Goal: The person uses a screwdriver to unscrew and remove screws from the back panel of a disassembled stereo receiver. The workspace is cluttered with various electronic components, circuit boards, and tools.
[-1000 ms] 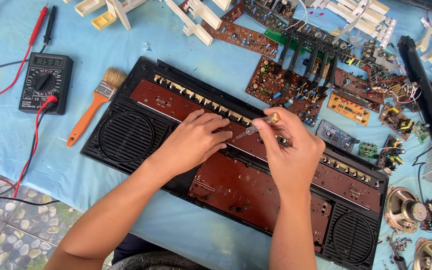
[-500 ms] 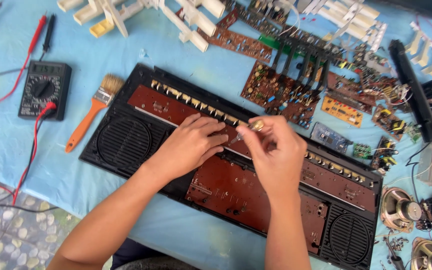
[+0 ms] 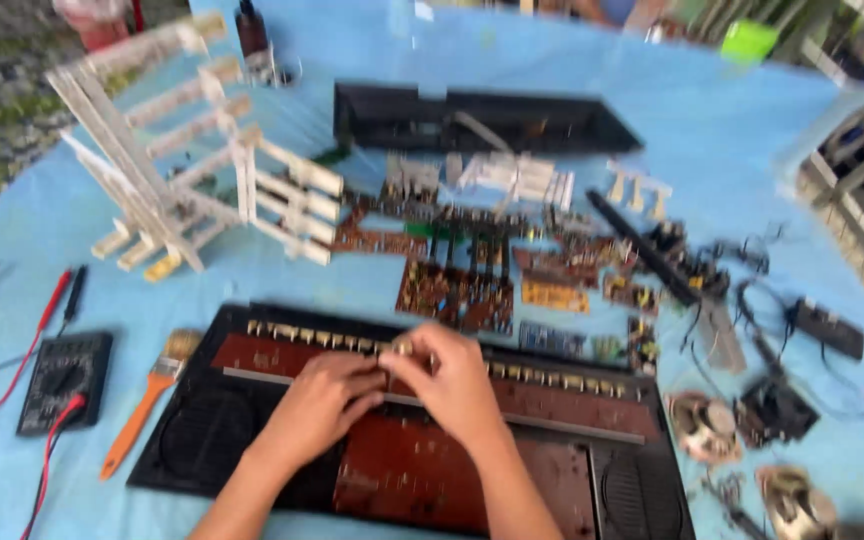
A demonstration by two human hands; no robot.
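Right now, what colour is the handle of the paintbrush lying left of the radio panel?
Orange. The paintbrush handle shows best in the head view, beside the black multimeter.

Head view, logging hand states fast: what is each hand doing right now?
Left hand: curled, fingers resting on the black radio panel, holding nothing visible.
Right hand: fingertips pinched at the panel's row of small parts; too blurred to tell what it holds.

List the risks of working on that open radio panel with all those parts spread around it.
Both hands, left hand and right hand, press together on a small knob on the black front panel; if it slips free, it could vanish among the loose circuit boards. The multimeter leads trail near the left forearm and might snag.
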